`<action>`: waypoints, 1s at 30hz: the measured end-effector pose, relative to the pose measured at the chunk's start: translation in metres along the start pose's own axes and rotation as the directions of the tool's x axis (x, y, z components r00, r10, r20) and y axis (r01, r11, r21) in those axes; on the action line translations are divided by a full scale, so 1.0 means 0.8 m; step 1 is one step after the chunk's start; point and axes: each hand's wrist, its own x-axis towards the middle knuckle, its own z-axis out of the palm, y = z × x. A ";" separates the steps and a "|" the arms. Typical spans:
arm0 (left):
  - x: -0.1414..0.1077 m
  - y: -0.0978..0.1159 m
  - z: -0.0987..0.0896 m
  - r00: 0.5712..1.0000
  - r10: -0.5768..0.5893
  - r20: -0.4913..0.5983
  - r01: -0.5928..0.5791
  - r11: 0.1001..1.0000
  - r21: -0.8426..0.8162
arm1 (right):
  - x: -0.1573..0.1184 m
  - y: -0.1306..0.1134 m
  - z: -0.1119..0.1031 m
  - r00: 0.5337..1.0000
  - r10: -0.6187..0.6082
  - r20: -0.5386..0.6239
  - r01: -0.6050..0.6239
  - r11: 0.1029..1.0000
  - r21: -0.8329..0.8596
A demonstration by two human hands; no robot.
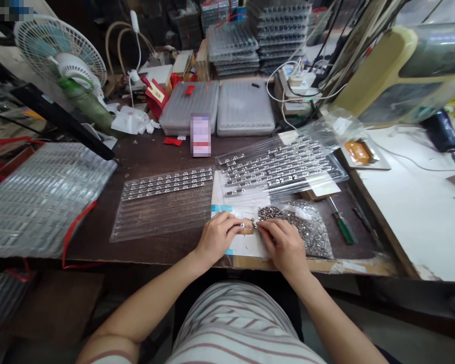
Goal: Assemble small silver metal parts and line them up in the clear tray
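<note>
My left hand (217, 236) is pinched on a small shiny metal part (242, 225) above a little tan block (246, 230). Facing it, my right hand (284, 241) has thumb and forefinger together at the block's right side; whatever is between them is too small to name. Under both hands lies a white sheet (246, 246) with blue tape. Close behind my right hand are a loose heap of tiny metal pieces (270, 212) and a clear bag of metal pieces (311, 227). To the left, a clear ribbed tray (163, 217) holds rows of metal parts.
A second clear tray (276, 167) with metal parts lies tilted beyond my hands. A green-handled screwdriver (343, 228) is at the right. Stacked trays (45, 197) fill the left, near a fan (60, 50). A phone (200, 135) stands against closed trays (245, 108) at the back.
</note>
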 end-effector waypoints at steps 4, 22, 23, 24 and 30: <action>-0.001 0.000 0.002 1.000 0.018 0.004 -0.018 0.998 0.060 | -0.002 0.003 0.002 1.000 0.002 -0.005 -0.002 1.000 0.011; 0.004 -0.005 -0.010 0.954 -0.135 -0.266 0.095 0.983 -0.158 | 0.022 -0.025 0.026 1.000 -0.013 0.013 0.013 0.999 -0.033; 0.004 -0.005 -0.010 0.954 -0.137 -0.268 0.095 0.982 -0.165 | 0.022 -0.026 0.027 1.000 -0.016 0.010 0.017 0.999 -0.041; 0.004 -0.005 -0.011 0.954 -0.138 -0.265 0.094 0.981 -0.171 | 0.021 -0.026 0.027 1.000 -0.021 0.012 0.022 0.998 -0.052; 0.003 -0.004 -0.012 0.952 -0.151 -0.265 0.101 0.976 -0.192 | 0.025 -0.022 0.012 0.997 -0.031 0.067 0.042 0.983 -0.179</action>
